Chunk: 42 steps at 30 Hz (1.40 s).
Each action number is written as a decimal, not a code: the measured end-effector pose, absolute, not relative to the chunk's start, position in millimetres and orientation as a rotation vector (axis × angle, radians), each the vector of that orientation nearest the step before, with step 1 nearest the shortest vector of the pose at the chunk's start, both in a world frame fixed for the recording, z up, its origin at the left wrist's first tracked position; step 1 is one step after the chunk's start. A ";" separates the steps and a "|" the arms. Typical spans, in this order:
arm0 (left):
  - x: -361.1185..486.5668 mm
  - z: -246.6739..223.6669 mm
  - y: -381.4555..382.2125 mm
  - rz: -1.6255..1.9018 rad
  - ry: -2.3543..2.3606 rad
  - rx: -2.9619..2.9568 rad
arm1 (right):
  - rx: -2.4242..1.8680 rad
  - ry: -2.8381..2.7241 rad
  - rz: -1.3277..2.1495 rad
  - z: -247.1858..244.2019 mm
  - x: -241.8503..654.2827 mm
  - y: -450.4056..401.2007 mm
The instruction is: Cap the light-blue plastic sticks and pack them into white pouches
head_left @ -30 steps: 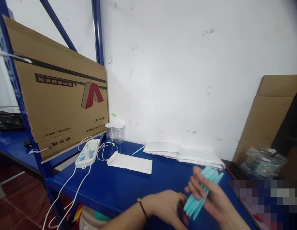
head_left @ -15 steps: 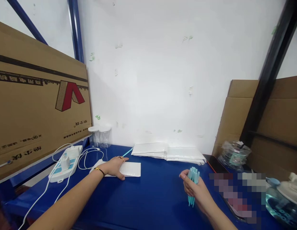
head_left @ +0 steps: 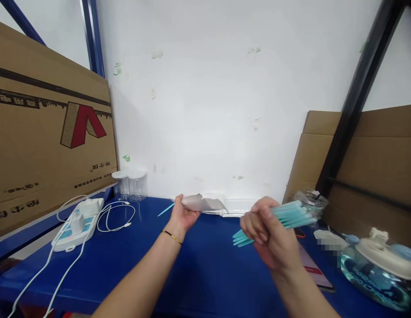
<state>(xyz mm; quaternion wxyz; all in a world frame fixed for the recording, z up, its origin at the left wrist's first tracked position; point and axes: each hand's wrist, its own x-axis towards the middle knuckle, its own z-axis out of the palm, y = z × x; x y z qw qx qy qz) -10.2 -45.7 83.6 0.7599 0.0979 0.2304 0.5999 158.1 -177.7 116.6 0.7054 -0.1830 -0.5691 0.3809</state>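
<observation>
My left hand (head_left: pixel 185 215) grips a white plastic packet (head_left: pixel 203 202) by its left end, raised in front of a stack of white packets (head_left: pixel 240 207) by the wall. Several thin light-blue sticks (head_left: pixel 293 214) are bundled in my right hand (head_left: pixel 268 227), which is closed around their middle. Both ends of the bundle stick out, and it lies nearly level. One more blue stick (head_left: pixel 166 209) rests on the blue table (head_left: pixel 205 265), just left of my left hand.
A power strip (head_left: pixel 78 224) with white cables lies at the left, near two clear jars (head_left: pixel 137 186). At the right are a phone (head_left: pixel 314 269), a plastic-wrapped item (head_left: pixel 311 203) and a clear jug (head_left: pixel 377 269). Cardboard (head_left: pixel 53 132) stands at the left.
My left hand has picked the packet up off the table and moved right with it. My right hand has risen, and the sticks have tipped from upright to nearly level. The view has shifted slightly.
</observation>
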 end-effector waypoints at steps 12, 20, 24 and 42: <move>55.6 47.3 -84.3 1.096 0.375 -0.073 | -0.514 -1.466 0.593 147.5 147.8 -153.0; 74.3 56.9 -91.4 1.080 0.362 -0.226 | -0.992 -1.647 0.343 153.6 162.1 -127.4; 81.7 58.1 -92.0 1.047 0.357 -0.259 | -1.040 -1.673 0.445 152.6 170.2 -114.7; 72.2 51.0 -104.0 0.897 0.226 -0.223 | -1.134 -1.979 0.119 141.7 184.0 -94.0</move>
